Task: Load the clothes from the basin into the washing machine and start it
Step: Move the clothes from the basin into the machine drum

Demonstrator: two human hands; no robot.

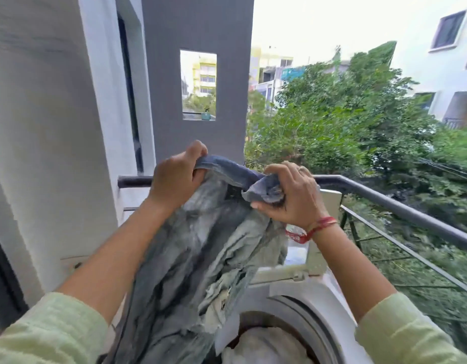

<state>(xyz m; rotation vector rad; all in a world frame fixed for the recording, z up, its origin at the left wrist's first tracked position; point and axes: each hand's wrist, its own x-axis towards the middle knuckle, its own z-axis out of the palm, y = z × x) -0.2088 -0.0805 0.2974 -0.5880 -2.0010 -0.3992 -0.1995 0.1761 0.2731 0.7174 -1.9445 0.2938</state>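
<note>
A faded grey-blue pair of jeans (195,264) hangs in the air above the open top-loading washing machine (313,292). My left hand (174,177) grips the waistband at its left end. My right hand (292,195) grips the bunched waistband at its right end. The legs of the jeans drop down toward the drum opening. A white cloth (264,345) lies inside the drum. The raised lid (319,248) stands behind the jeans. The basin is out of view.
A dark metal balcony railing (400,206) runs behind and to the right of the machine. A white wall (51,127) and a grey pillar (198,27) stand at left. Trees and buildings lie beyond the railing.
</note>
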